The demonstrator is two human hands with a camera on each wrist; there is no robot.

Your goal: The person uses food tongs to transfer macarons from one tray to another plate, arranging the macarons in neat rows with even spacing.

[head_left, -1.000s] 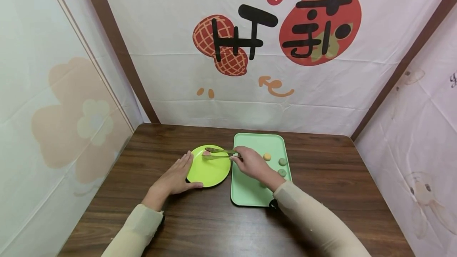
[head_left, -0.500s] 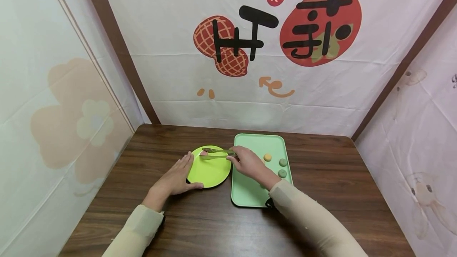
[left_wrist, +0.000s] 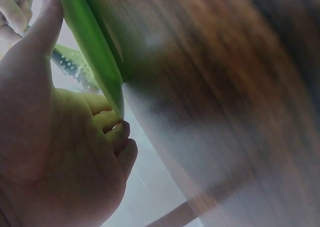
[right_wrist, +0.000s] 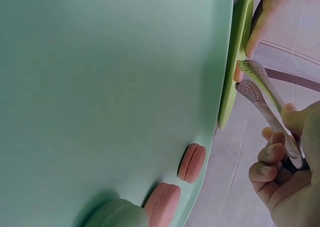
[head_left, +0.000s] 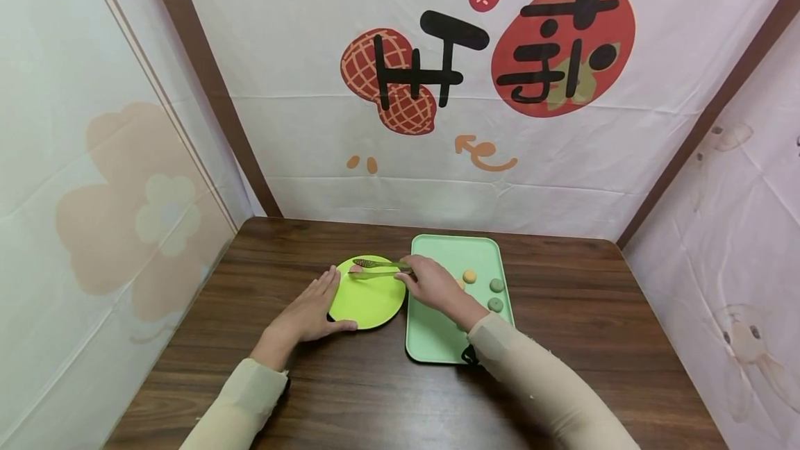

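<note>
A bright yellow-green plate (head_left: 369,304) lies on the table. My left hand (head_left: 310,311) rests against its left rim, fingers extended and thumb spread along the near edge. My right hand (head_left: 434,283) holds tongs (head_left: 378,264) with perforated ends, reaching over the plate from the right. A pink macaron (head_left: 355,269) sits on the plate by the tongs' ends. In the right wrist view the tongs' arms stand apart, close to that macaron (right_wrist: 238,71). In the left wrist view the palm and thumb flank the plate's rim (left_wrist: 97,47).
Right of the plate is a mint-green tray (head_left: 431,342). It bears a yellow macaron (head_left: 469,276), green macarons (head_left: 496,305) and others partly hidden by the right arm. Pink macarons (right_wrist: 192,163) show near its edge in the right wrist view. Printed cloth walls (head_left: 437,193) enclose the table.
My right hand and the tongs have shifted slightly left over the plate, uncovering part of an orange macaron by the wrist. The left hand has stayed at the rim.
</note>
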